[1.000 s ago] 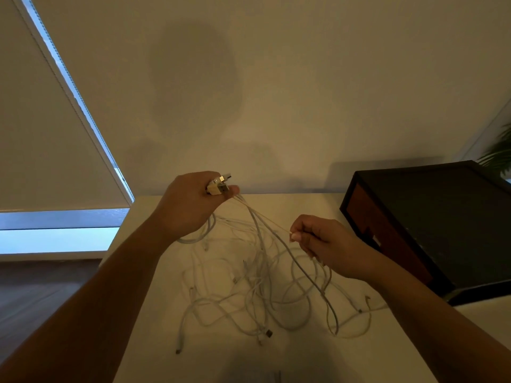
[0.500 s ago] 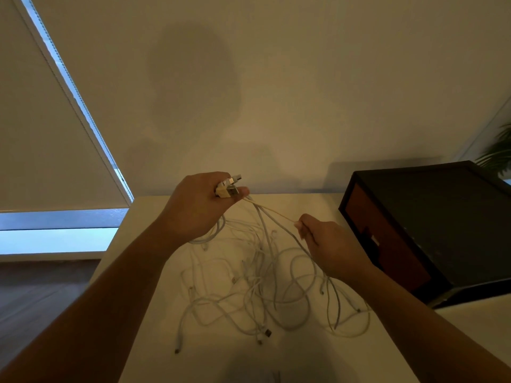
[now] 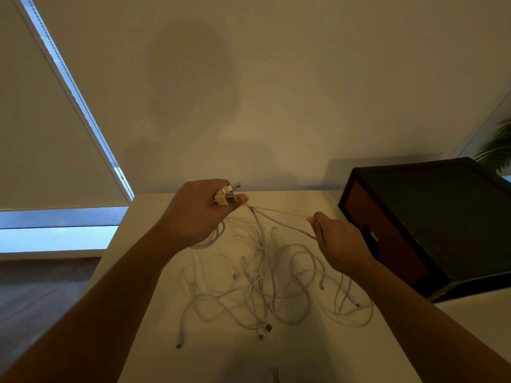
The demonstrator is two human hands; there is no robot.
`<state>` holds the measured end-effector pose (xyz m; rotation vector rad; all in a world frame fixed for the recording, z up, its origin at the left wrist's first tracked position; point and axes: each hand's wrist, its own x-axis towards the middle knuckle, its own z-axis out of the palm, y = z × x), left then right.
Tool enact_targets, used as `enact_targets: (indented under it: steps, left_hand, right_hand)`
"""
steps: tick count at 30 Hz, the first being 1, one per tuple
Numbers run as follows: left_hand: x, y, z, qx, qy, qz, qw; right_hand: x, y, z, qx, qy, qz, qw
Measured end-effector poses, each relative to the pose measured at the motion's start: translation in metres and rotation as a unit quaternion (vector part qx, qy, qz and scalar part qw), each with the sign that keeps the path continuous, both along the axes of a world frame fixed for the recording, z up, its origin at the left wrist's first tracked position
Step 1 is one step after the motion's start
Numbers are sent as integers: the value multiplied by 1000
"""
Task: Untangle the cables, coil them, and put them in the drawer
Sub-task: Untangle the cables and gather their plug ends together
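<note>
Several white rectangular USB plugs (image 3: 226,198) are clamped in the left hand (image 3: 193,214), fingers curled round them. From that grip one thin white cable strand (image 3: 279,212) runs taut to the right hand (image 3: 338,241), which pinches it between thumb and fingertips. Its long axis lies nearly level between the two grips. Below both grips, the loose tangle of white cables (image 3: 265,286) rests on the cream tabletop (image 3: 149,313). Beyond the right-hand pinch stands the dark wooden drawer unit (image 3: 414,217), nearer to that hand. Separation likely requires sliding the pinch away from the plugs.
</note>
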<state>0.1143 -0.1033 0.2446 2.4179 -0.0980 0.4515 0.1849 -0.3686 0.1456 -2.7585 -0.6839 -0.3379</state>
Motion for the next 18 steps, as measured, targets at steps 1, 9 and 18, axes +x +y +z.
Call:
enact_targets:
  steps: [1, 9, 18]
  left_hand:
    - [-1, 1, 1, -5, -3, 2, 1000]
    - [-4, 34, 10, -23, -17, 49, 998]
    - [-5, 49, 20, -44, -30, 102, 993]
  right_hand:
    - [1, -2, -1, -1, 0, -2, 1000]
    - [3, -33, -11, -39, 67, -60, 995]
    - [-2, -62, -33, -12, 135, -60, 989]
